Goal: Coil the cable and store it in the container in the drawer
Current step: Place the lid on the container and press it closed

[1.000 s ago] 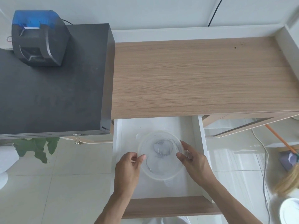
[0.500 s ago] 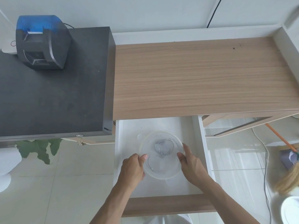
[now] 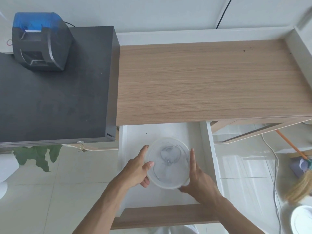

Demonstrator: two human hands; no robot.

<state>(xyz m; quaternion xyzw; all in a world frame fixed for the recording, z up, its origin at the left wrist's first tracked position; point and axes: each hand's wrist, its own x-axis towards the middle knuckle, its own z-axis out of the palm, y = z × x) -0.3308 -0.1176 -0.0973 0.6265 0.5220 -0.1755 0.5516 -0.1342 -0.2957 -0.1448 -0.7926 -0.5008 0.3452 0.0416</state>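
Observation:
A round translucent container with its lid on sits in the open white drawer. Through the lid a coiled dark cable shows faintly. My left hand clasps the container's left rim, thumb over the lid edge. My right hand presses flat against the right rim, fingers pointing away from me. The drawer's wooden front lies just below my wrists.
A wooden desk top spans above the drawer. To the left stands a black cabinet with a grey and blue printer on it. A broom and white cords lie on the tiled floor at right.
Both hands have closed in on the container's sides; the left thumb now lies over the lid edge and the right fingers are straight along the rim. The view has shifted slightly.

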